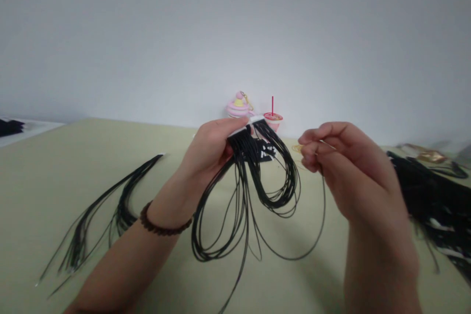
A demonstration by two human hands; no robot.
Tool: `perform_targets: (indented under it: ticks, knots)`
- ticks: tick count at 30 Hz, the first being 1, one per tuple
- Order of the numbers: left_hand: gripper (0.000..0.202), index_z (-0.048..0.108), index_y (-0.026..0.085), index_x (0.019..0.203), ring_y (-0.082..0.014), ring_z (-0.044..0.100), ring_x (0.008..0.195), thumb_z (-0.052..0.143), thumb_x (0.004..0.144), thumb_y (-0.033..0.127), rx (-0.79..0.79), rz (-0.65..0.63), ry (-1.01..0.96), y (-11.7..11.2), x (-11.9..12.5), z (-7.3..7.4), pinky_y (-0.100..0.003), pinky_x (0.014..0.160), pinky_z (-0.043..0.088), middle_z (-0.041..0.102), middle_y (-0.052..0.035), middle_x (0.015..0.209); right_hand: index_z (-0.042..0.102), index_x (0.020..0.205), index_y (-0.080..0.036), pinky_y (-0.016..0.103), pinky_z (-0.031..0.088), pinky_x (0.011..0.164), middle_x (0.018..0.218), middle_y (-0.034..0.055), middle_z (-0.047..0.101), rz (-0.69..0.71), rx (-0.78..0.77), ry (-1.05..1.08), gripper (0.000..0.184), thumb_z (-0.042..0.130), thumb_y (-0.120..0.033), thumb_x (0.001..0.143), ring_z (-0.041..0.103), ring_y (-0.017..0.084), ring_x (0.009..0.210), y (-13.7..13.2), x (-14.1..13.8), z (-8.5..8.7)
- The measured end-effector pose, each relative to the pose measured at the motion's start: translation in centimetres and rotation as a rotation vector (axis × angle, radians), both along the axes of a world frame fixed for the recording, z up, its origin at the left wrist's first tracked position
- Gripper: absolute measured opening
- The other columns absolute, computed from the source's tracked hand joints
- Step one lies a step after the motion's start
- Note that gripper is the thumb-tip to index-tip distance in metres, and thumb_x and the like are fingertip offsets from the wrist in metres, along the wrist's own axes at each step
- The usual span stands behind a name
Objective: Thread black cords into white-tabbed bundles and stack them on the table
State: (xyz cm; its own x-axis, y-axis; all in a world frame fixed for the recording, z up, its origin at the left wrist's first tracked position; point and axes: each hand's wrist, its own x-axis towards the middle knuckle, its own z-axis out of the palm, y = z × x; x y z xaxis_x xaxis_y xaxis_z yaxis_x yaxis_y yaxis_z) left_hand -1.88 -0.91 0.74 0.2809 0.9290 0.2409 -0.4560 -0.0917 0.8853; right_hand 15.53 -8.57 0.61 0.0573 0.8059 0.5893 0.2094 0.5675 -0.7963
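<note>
My left hand (217, 149) grips a white connector (256, 119) in the middle of the head view, thumb on top. From it hangs a wire harness (281, 191) of many thin black wires, several bent round in loops. To the right, my right hand (331, 152) is raised with thumb and fingers pinched together on the end of one single black wire (312, 248). That wire sags in a curve between the two hands. The very tip of it is hidden by the fingers.
On the table (110, 147), another black wire bundle (127, 196) lies at left. A pile of black wires (434, 196) fills the right side. At the back by the wall stand a pink toy (238, 107) and a small cup with a red straw (273, 117), with small black connectors (263, 151) before them.
</note>
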Motion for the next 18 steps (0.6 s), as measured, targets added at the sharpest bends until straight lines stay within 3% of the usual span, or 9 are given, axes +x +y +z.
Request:
perform_targets:
  ticks: [5,9,10,11,14,18]
  knots:
    - [0.023,0.056,0.013,0.056,-0.0031,0.035,0.033,0.053,0.079,0.014,-0.086,0.243,-0.061,0.3,-1.1,1.3,-0.015,0.03,0.026,0.044,0.0033,0.046,0.057,0.086,-0.019,0.024,0.036,0.05,0.066,0.0002,0.054,-0.126,-0.118,-0.471,0.011,0.049,-0.019,0.079,0.049,0.013,0.059,-0.1,4.6,0.5]
    - [0.028,0.056,0.013,0.053,-0.0036,0.039,0.035,0.05,0.081,0.012,-0.016,0.35,-0.123,0.4,-1.9,1.9,-0.016,0.032,0.03,0.049,0.0015,0.048,0.061,0.086,-0.02,0.028,0.042,0.061,0.09,0.0046,0.062,-0.58,0.08,-0.677,0.011,0.055,-0.024,0.077,0.057,0.017,0.074,-0.4,5.2,0.4]
    - [0.028,0.056,0.012,0.053,-0.0037,0.04,0.036,0.051,0.081,0.012,0.001,0.377,-0.147,0.6,-2.0,1.9,-0.016,0.033,0.031,0.05,0.0014,0.049,0.061,0.086,-0.021,0.029,0.043,0.063,0.09,0.0038,0.063,-0.627,0.136,-0.66,0.011,0.056,-0.024,0.078,0.057,0.016,0.075,-0.8,4.5,0.4]
    - [0.028,0.057,0.012,0.053,-0.0039,0.042,0.037,0.052,0.08,0.011,0.017,0.402,-0.166,0.7,-2.0,1.8,-0.015,0.034,0.032,0.051,0.0012,0.049,0.061,0.087,-0.021,0.028,0.044,0.063,0.088,0.0026,0.063,-0.604,0.157,-0.627,0.009,0.057,-0.023,0.079,0.057,0.015,0.074,-1.2,3.6,0.3]
    - [0.028,0.057,0.013,0.051,-0.0049,0.046,0.041,0.056,0.079,0.013,0.077,0.435,-0.176,1.3,-2.1,1.3,-0.016,0.038,0.035,0.054,0.0008,0.051,0.06,0.092,-0.024,0.025,0.047,0.068,0.089,-0.0014,0.065,-0.222,0.067,-0.578,0.011,0.059,-0.025,0.081,0.059,0.013,0.078,-2.5,0.1,-0.1]
    - [0.031,0.053,0.015,0.047,-0.0047,0.042,0.04,0.059,0.077,0.016,0.114,0.453,-0.144,1.6,-2.2,0.9,-0.017,0.036,0.032,0.053,0.0016,0.05,0.06,0.104,-0.024,0.025,0.046,0.077,0.101,-0.0032,0.065,-0.077,0.038,-0.719,0.033,0.068,-0.034,0.074,0.06,0.013,0.087,-2.2,-3.1,-1.7]
